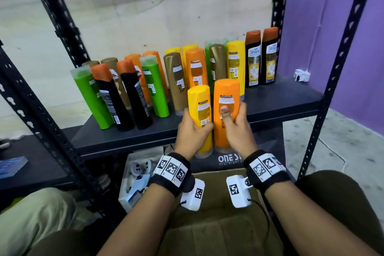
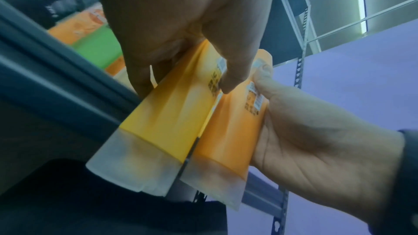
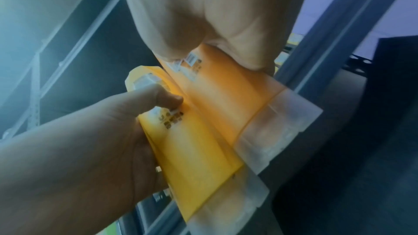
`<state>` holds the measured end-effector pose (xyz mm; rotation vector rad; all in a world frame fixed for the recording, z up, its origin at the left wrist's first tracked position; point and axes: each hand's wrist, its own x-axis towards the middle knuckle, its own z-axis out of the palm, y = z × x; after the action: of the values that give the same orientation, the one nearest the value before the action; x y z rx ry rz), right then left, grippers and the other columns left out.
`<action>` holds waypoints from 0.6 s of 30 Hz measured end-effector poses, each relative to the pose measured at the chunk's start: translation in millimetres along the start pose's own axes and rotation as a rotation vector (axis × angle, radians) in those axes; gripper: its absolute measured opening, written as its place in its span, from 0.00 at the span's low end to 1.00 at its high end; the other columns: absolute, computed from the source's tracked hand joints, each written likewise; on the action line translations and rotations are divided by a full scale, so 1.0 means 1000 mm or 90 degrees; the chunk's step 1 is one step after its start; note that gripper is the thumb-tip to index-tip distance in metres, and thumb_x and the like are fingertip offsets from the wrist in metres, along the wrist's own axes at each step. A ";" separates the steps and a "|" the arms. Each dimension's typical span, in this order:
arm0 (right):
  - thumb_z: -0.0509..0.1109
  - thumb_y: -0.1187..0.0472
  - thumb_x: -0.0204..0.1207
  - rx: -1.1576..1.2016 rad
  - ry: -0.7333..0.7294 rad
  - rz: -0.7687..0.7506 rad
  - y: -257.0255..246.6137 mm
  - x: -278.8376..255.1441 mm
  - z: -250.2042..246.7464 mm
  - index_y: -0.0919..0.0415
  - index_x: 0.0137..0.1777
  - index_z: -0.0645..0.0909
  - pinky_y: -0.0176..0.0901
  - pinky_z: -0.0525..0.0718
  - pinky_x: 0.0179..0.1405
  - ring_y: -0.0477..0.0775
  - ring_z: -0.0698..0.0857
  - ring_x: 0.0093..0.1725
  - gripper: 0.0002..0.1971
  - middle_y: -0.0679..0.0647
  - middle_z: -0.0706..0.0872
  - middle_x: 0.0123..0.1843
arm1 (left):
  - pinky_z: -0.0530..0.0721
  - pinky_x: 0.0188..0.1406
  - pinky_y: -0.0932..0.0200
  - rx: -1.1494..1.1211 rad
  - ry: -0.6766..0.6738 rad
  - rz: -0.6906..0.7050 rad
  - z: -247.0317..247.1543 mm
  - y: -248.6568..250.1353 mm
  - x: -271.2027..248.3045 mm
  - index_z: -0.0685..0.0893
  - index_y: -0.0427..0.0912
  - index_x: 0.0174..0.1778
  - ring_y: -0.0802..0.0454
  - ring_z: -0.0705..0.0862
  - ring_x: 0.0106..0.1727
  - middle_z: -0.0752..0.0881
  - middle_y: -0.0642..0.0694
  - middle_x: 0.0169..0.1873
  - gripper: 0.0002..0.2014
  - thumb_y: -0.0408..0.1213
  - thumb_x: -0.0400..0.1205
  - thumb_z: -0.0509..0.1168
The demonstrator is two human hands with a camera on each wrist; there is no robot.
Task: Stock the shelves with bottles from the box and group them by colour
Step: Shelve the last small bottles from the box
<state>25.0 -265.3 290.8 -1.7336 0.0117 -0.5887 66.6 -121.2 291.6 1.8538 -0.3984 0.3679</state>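
Note:
My left hand (image 1: 192,131) grips a yellow bottle (image 1: 199,100) and my right hand (image 1: 234,120) grips an orange bottle (image 1: 227,91). Both bottles are held side by side, clear caps down, in front of the dark shelf (image 1: 280,106) edge. In the left wrist view the yellow bottle (image 2: 172,106) lies left of the orange bottle (image 2: 233,122), thumbs on their labels. The right wrist view shows the orange bottle (image 3: 226,85) above the yellow bottle (image 3: 194,149). On the shelf stand green, black, gold, orange and yellow bottles, mixed. The cardboard box (image 1: 218,214) sits below my wrists.
Two black Shayla bottles with orange caps (image 1: 260,58) stand at the shelf's right. Black slotted uprights (image 1: 340,64) frame the shelf. A white device (image 1: 301,75) lies on the shelf's far right. A white bin of odds (image 1: 135,178) sits under the shelf, a blue box (image 1: 12,166) at left.

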 end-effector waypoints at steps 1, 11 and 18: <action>0.56 0.30 0.80 0.003 0.010 -0.011 -0.007 0.005 -0.005 0.43 0.79 0.62 0.48 0.73 0.60 0.50 0.82 0.62 0.31 0.44 0.81 0.69 | 0.82 0.50 0.65 -0.001 0.004 0.012 0.001 0.008 0.005 0.75 0.49 0.68 0.70 0.84 0.53 0.85 0.61 0.52 0.27 0.41 0.75 0.77; 0.56 0.26 0.77 -0.003 0.060 -0.076 -0.048 0.067 -0.048 0.42 0.76 0.63 0.30 0.75 0.45 0.17 0.80 0.47 0.32 0.27 0.81 0.55 | 0.75 0.42 0.79 -0.007 0.019 0.082 0.020 0.063 0.069 0.73 0.47 0.72 0.73 0.82 0.47 0.82 0.65 0.49 0.29 0.40 0.76 0.76; 0.57 0.28 0.80 -0.038 0.066 -0.069 -0.027 0.092 -0.055 0.45 0.78 0.62 0.41 0.79 0.53 0.30 0.83 0.54 0.32 0.36 0.83 0.60 | 0.81 0.51 0.60 -0.017 0.004 0.052 0.041 0.065 0.083 0.73 0.47 0.69 0.55 0.86 0.53 0.85 0.53 0.55 0.26 0.39 0.77 0.75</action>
<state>75.5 -337.4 357.3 -1.7687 0.0083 -0.7642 113.7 -186.8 370.1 1.8133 -0.4740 0.4209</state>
